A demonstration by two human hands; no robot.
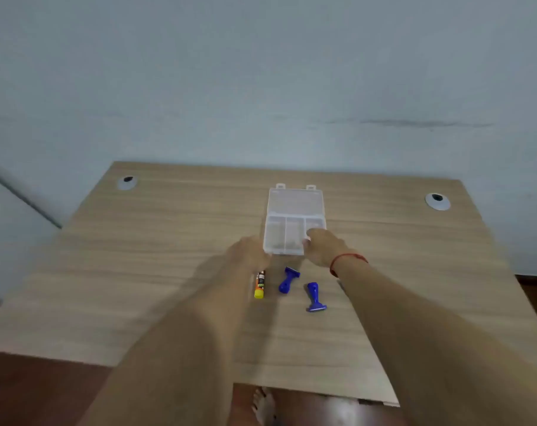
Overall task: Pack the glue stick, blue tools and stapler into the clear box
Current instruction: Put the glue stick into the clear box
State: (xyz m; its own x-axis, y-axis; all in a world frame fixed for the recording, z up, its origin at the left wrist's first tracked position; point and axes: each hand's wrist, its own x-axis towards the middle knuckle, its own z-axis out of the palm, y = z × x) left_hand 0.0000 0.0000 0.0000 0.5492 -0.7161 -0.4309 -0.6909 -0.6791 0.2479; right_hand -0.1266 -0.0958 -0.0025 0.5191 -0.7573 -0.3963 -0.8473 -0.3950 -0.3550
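Table (169,272) of pale wood carries everything. Clear box (294,222) lies open mid-table, lid flat behind, three compartments; thin plastic, likely light and prone to sliding, so best steadied by its walls. Left hand (248,252) at box's near-left corner, blurred; grip cannot be told. Right hand (321,245) on near-right rim, fingers curled, seemingly holding the wall. Two blue tools (288,279) (315,298) lie near box front, rigid, light; take by handles. Glue stick (260,285) just left of them, smooth, may roll; pinch mid-barrel. Stapler not visible.
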